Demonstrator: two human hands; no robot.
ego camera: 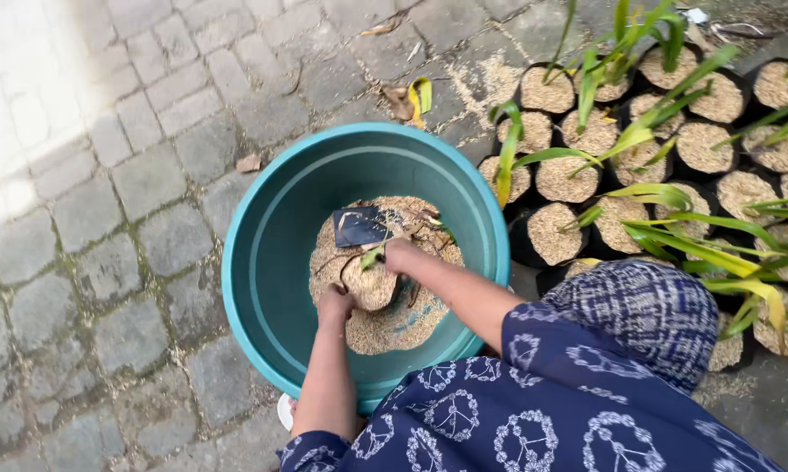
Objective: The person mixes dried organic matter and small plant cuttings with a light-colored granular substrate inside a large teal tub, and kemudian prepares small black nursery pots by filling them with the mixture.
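Head view, both hands' fingers [335, 308] buried in husks [385, 328], teal basin [263, 262].

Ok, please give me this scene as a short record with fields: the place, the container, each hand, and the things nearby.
place: outdoors, grey paving stones
container: round teal basin, holding a heap of tan husk-like material
left hand: down in the husks, against a filled black bag
right hand: on the far side of that bag, fingers in the husks
in basin also: flat dark bag lying on the heap
nearby: rows of black bags with green seedlings, right of the basin
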